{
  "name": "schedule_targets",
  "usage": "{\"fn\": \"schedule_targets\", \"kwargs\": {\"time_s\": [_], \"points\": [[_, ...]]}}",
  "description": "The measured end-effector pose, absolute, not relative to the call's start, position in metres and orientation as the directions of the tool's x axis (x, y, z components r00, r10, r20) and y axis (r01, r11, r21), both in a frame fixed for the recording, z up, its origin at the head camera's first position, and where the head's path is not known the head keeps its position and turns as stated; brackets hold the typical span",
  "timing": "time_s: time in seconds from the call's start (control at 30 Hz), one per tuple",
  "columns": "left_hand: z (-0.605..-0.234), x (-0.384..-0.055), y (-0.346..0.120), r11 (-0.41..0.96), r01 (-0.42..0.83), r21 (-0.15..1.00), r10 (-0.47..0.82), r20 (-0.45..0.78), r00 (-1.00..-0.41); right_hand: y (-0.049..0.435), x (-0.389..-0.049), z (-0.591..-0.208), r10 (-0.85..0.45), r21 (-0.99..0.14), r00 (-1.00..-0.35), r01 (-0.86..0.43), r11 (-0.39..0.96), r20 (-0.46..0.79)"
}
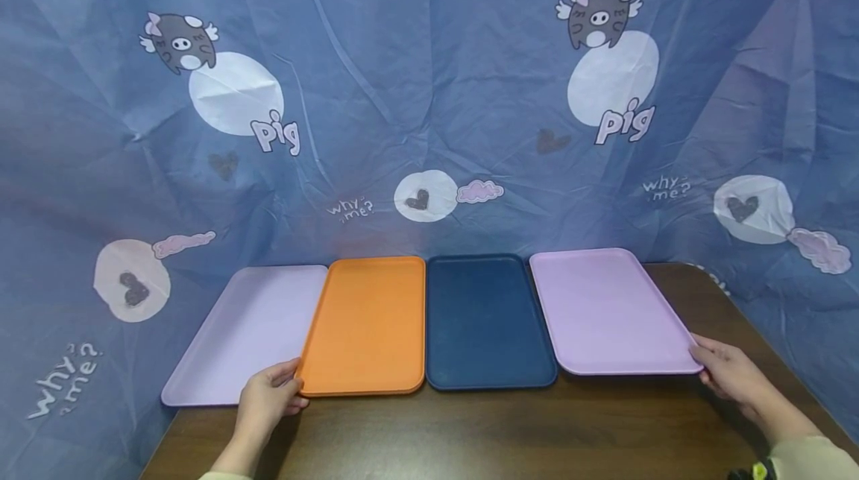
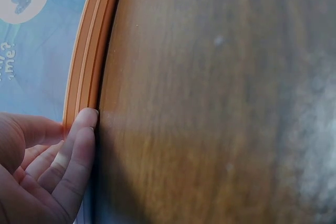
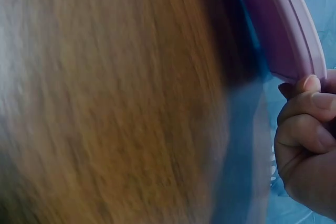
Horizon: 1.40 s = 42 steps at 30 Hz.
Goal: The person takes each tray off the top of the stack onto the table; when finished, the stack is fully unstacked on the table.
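Note:
Four rectangular trays lie side by side in the head view. At its near left corner, my left hand (image 1: 267,399) pinches the orange tray (image 1: 370,323), thumb over the rim and fingers beneath. The left wrist view shows the fingertips against the tray's ridged orange edge (image 2: 88,51). My right hand (image 1: 731,370) grips the near right corner of the pink tray (image 1: 614,308) at the right end. That corner is tipped up off the table, its underside (image 3: 273,24) showing in the right wrist view.
A dark blue tray (image 1: 490,323) lies between the two held trays. At the left end is a pale lilac tray (image 1: 251,335), partly overlapped by the orange one. All are on a brown wooden table (image 1: 470,435). Behind hangs a blue printed cloth (image 1: 403,55).

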<state>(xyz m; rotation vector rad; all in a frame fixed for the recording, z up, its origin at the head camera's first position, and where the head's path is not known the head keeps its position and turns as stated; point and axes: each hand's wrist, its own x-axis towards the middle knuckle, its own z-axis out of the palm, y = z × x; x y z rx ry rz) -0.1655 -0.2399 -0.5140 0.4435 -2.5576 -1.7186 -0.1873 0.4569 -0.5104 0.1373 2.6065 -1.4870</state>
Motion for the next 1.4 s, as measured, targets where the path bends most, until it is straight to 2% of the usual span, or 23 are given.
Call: {"fn": "schedule_targets", "kwargs": {"time_s": [0.2,0.37,0.57,0.83,1.13,1.4], "points": [[-0.515,-0.166,-0.24,0.352,-0.22,0.91,-0.25,-0.135,-0.959,0.457,-0.195,-0.509,0.033,-0.774,-0.982,0.167,0.611,-0.187],[-0.516,-0.166,-0.241,0.349,-0.219,0.911,-0.249,-0.135,-0.959,0.454,-0.201,-0.513,0.04,-0.708,-0.991,0.121,0.695,-0.13],[-0.517,-0.166,-0.242,0.354,-0.217,0.91,-0.247,-0.133,-0.96,0.452,-0.203,-0.519,0.047,-0.57,-0.997,0.071,0.819,-0.056],[-0.517,-0.166,-0.243,0.353,-0.214,0.911,-0.241,-0.133,-0.961,0.45,-0.202,-0.521,0.062,-0.584,-0.994,0.105,0.805,-0.093],[-0.517,-0.166,-0.243,0.354,-0.209,0.912,-0.237,-0.128,-0.963,0.451,-0.203,-0.523,-0.001,-0.461,-0.998,0.027,0.887,-0.06],[-0.518,-0.166,-0.244,0.348,-0.203,0.915,-0.239,-0.122,-0.963,0.452,-0.202,-0.524,-0.025,-0.422,-0.998,-0.001,0.907,-0.051]]}}
